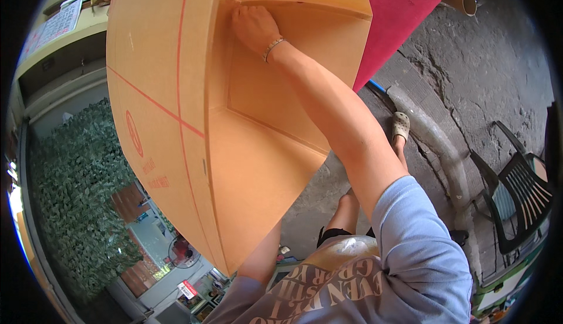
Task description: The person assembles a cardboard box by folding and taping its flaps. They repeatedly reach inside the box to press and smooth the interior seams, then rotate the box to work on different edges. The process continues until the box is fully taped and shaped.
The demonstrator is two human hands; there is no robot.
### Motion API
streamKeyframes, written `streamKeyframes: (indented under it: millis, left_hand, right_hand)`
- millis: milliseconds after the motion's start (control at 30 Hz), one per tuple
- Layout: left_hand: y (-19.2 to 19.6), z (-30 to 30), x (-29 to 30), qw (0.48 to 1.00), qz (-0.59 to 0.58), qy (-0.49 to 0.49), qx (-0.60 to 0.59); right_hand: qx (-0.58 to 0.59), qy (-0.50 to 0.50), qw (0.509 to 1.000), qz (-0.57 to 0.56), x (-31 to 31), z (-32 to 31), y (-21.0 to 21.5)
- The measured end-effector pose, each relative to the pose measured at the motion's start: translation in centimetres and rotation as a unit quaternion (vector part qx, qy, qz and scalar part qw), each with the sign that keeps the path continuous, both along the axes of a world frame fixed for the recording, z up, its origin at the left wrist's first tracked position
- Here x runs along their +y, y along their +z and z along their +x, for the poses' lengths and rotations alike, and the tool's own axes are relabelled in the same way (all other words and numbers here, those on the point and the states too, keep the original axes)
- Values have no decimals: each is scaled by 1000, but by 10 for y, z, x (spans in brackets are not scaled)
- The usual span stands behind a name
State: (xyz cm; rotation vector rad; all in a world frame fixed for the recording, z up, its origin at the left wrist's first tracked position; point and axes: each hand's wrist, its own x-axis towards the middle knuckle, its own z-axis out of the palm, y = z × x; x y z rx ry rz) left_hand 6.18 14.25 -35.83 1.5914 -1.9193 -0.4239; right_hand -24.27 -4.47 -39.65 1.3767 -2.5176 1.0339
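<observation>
A large open box of thin, flat tan panels (264, 154), with red printed lines and marks on its outer side, fills the middle of the view and stands tilted. My right hand (255, 28) reaches into it, wearing a bracelet at the wrist. Its fingers are curled and pressed against the inner corner where panels meet; whether they hold anything is hidden. My left forearm (264, 259) goes up behind the box's lower edge, and the left hand is out of sight behind the panel.
A magenta surface (404, 13) lies beyond the box at right, near a cardboard tube (460, 1). A dark slatted chair (519, 198) stands on the rough grey floor at right. At left are a leafy green wall (76, 189) and a fan (183, 250). My clog (400, 126) shows below.
</observation>
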Motion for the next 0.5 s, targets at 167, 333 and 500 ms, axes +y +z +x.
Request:
streamKeyframes:
  millis: [167,333,500]
  left_hand:
    - [0,2,2,1000,7,-4,-8]
    - [0,4,4,1000,9,-16,-15]
    - [-1,8,6,999,11,-25,-22]
  right_hand:
    - [37,-14,999,20,-4,-1,-7]
    - [19,25,999,32,-1,-4,-4]
    - [16,7,1000,6,4,-1,-2]
